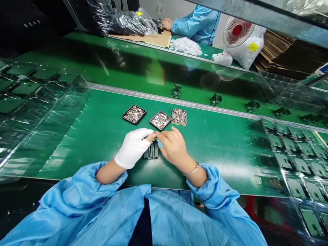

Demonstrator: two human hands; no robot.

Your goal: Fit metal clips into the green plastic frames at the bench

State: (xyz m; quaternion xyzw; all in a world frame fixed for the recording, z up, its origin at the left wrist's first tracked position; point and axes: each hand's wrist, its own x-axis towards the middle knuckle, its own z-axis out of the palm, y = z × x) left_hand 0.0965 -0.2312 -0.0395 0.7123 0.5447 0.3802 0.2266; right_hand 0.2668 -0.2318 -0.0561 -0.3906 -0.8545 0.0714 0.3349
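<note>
My left hand (133, 146), in a white glove with bare fingertips, is closed in a pinch. My right hand (174, 147), bare with a blue wrap on a finger and a bangle at the wrist, pinches at the same spot. Whatever small piece sits between the fingertips is too tiny to name. Just below them a dark green plastic housing (151, 151) with slots lies on the green bench, partly covered by my hands. Beyond the fingers stand three small trays of shiny metal parts: a left tray (124, 118), a middle tray (161, 129) and a right tray (179, 124).
Clear blister trays of green parts flank me, a left stack (64, 102) and a right stack (282, 160). Behind a metal rail (153, 100), several circuit assemblies (176, 91) rest on a green strip. Farther back are a fan (237, 31), white pieces (186, 46) and a co-worker's sleeve (196, 22).
</note>
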